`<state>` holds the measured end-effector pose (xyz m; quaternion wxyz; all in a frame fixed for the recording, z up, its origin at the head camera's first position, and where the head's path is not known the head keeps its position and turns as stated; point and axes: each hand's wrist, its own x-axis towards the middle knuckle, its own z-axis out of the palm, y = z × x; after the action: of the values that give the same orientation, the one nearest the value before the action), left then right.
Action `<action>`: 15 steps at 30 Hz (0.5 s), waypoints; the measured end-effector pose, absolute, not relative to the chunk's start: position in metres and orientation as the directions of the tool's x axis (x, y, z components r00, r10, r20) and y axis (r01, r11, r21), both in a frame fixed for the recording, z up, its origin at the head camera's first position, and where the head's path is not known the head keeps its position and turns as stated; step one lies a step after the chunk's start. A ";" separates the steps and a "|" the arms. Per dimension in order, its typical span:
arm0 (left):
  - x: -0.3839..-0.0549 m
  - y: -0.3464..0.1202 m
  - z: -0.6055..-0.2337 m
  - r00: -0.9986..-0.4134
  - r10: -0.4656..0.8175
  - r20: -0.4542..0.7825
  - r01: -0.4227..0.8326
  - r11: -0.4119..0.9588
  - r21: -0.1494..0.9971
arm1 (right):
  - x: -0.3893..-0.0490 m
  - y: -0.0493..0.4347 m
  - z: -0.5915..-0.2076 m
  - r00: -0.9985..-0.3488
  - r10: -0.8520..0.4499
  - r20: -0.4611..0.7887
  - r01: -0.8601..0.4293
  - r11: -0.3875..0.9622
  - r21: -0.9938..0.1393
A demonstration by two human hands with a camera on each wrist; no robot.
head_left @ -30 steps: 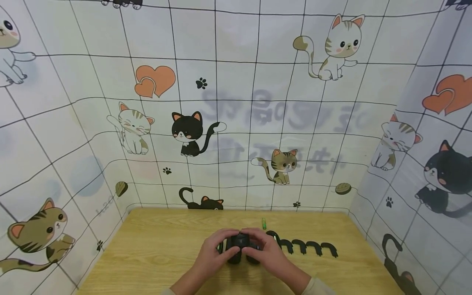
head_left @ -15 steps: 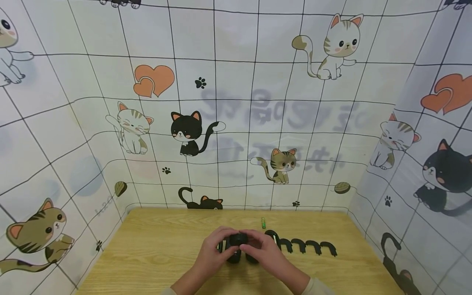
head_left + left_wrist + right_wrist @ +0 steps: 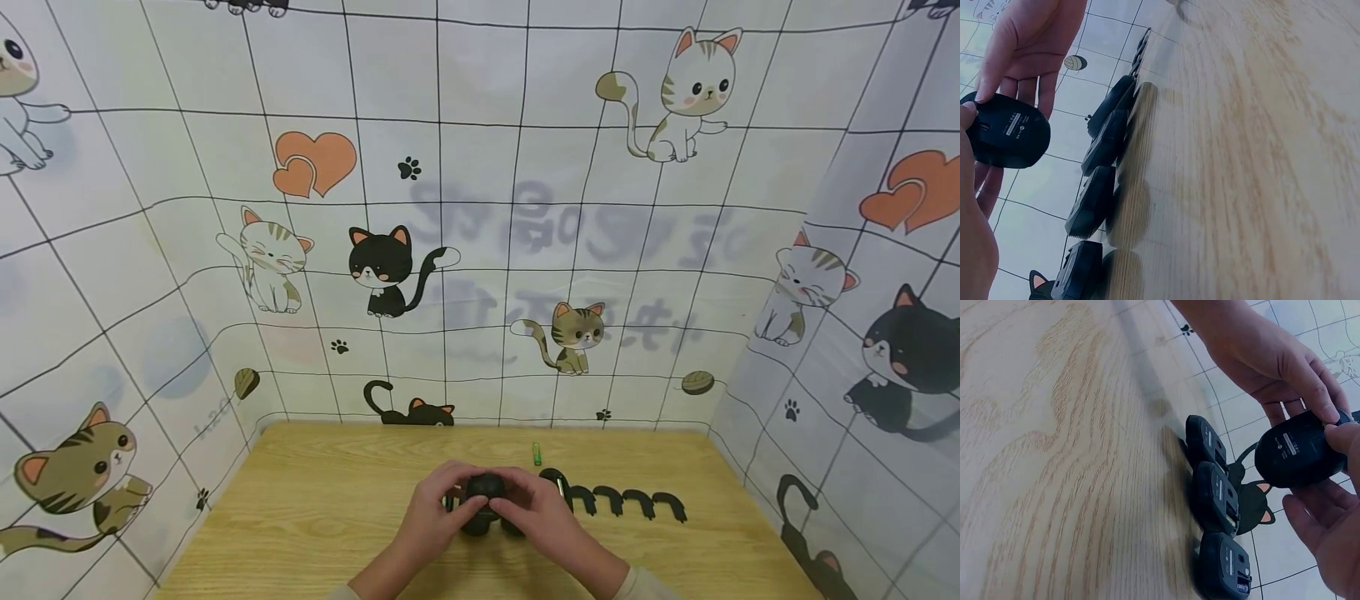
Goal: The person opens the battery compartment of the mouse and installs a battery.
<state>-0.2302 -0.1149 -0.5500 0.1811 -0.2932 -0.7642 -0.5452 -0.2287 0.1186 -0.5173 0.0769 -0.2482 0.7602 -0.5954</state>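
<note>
Both hands hold one black computer mouse (image 3: pixel 485 485) just above the table. My left hand (image 3: pixel 442 507) grips its left side and my right hand (image 3: pixel 542 505) its right side, the two thumbs meeting at the near edge. In the right wrist view the mouse's underside (image 3: pixel 1288 450) shows a white label; the thumbs hide part of it. The left wrist view shows the same underside (image 3: pixel 1013 134) with fingers behind it. Below the hands, other black mice (image 3: pixel 1225 565) lie bottom up in a row, slot-like recesses visible.
Right of the hands, several black curved shells (image 3: pixel 637 503) lie in a row on the wooden table (image 3: pixel 315 492). A small green battery (image 3: pixel 536 454) lies behind them. Cat-printed sheeting (image 3: pixel 480 250) encloses the back and sides.
The held mouse has been raised slightly and tilted, so its rounded black side now faces the head camera. Both hands have kept hold of it and barely moved.
</note>
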 end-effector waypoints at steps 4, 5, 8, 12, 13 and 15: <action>-0.230 -0.114 -0.549 -0.767 0.236 0.596 0.640 0.211 0.739 | -0.231 0.121 -0.523 -0.847 -0.484 0.221 -0.352 0.197 -0.915; -0.229 -0.114 -0.548 -0.770 0.232 0.594 0.636 0.211 0.742 | -0.232 0.122 -0.525 -0.835 -0.494 0.244 -0.380 0.195 -0.904; -0.229 -0.114 -0.547 -0.792 0.220 0.570 0.609 0.217 0.763 | -0.238 0.124 -0.533 -0.777 -0.533 0.336 -0.476 0.147 -0.867; -0.230 -0.114 -0.545 -0.839 0.206 0.503 0.541 0.225 0.810 | -0.239 0.125 -0.535 -0.756 -0.555 0.345 -0.481 0.115 -0.869; -0.230 -0.114 -0.545 -0.849 0.204 0.488 0.526 0.226 0.820 | -0.239 0.125 -0.534 -0.767 -0.554 0.324 -0.460 0.124 -0.879; -0.230 -0.114 -0.544 -0.859 0.202 0.471 0.509 0.227 0.830 | -0.235 0.124 -0.528 -0.810 -0.532 0.247 -0.385 0.164 -0.908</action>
<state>-0.2304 -0.1138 -0.5444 0.1329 -0.2304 -0.7718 -0.5776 -0.2351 0.1243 -0.5284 0.0641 -0.3014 0.7603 -0.5718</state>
